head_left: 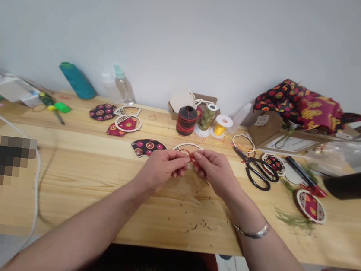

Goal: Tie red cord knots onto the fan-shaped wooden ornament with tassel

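Note:
Both hands meet above the middle of the wooden table, fingertips nearly touching. A thin red cord (185, 151) runs in a small loop between them. My left hand (166, 165) pinches it with thumb and forefinger. From the other side my right hand (211, 167) grips the cord too, fingers closed. Just behind the fingers lies a pale cut-out frame (187, 146), partly covered by them. A fan-shaped patterned fabric piece (148, 148) rests left of it. Black-handled scissors (256, 168) lie right of my right hand.
Behind the hands stand a red-and-black thread spool (186, 121), a green spool (207, 117) and a yellow one (221, 126). Patterned cloth (308, 104) tops a cardboard box (266, 130) at back right. A round ornament (310, 206) lies at right. A white cable (36, 180) crosses the left.

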Action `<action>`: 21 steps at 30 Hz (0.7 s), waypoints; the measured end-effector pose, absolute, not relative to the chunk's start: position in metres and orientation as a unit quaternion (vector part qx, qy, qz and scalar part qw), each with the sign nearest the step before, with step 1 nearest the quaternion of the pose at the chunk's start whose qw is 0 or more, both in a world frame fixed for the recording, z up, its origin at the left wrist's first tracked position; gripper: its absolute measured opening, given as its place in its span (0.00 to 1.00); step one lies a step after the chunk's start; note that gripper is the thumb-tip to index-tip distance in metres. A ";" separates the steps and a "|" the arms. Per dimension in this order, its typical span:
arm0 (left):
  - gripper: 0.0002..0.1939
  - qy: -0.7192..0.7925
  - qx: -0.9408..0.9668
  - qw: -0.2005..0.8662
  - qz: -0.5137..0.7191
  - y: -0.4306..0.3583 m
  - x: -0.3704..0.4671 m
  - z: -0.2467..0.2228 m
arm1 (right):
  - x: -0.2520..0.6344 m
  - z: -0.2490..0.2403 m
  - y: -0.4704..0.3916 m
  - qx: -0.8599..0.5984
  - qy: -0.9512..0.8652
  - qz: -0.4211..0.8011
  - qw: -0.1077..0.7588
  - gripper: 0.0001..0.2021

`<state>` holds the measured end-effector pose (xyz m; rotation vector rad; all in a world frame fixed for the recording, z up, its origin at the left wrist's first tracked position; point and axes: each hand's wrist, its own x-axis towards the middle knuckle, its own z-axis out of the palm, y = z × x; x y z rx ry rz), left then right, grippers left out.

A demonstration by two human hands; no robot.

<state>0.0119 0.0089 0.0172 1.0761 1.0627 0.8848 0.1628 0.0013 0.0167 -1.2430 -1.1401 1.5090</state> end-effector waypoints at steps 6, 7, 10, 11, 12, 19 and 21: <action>0.08 0.480 0.459 0.633 0.398 0.009 0.012 0.018 | 0.172 0.018 0.004 -0.531 -0.520 0.552 0.378 0.13; 0.08 0.483 0.457 0.631 0.399 0.009 0.012 0.019 | 0.173 0.018 0.005 -0.542 -0.530 0.532 0.377 0.12; 0.07 0.489 0.447 0.630 0.404 0.009 0.013 0.019 | 0.174 0.017 0.006 -0.567 -0.555 0.462 0.395 0.10; 0.07 0.489 0.445 0.630 0.407 0.009 0.013 0.019 | 0.174 0.017 0.006 -0.567 -0.565 0.440 0.407 0.09; 0.08 0.486 0.444 0.632 0.409 0.009 0.013 0.018 | 0.173 0.016 0.005 -0.562 -0.576 0.421 0.419 0.08; 0.08 0.479 0.437 0.639 0.414 0.011 0.012 0.015 | 0.169 0.012 -0.003 -0.530 -0.646 0.300 0.460 0.06; 0.08 0.477 0.437 0.640 0.414 0.010 0.012 0.015 | 0.169 0.012 -0.004 -0.530 -0.653 0.289 0.458 0.06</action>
